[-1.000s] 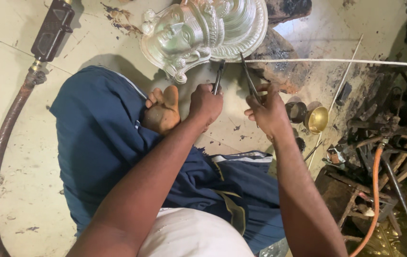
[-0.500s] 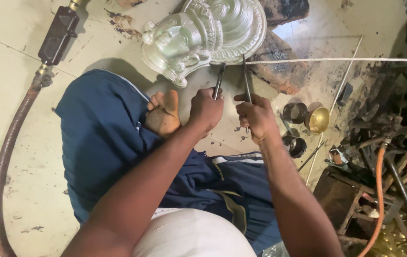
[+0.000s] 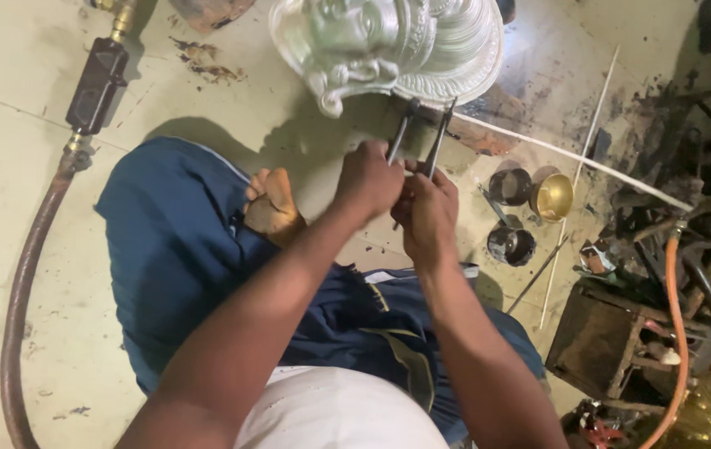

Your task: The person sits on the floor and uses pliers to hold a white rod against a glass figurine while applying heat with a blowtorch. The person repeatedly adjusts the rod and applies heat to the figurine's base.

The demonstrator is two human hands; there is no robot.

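As hands [image 3: 401,195] grip tongs [image 3: 422,141], mask [image 3: 388,41] beyond

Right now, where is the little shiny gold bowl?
In the head view, the gold bowl sits on the floor at the right, beside two dark cups, just right of the right hand.

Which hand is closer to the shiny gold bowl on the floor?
The right hand is closer. It sits just left of the gold bowl, holding a dark tool. The left hand is farther left, beyond the right hand.
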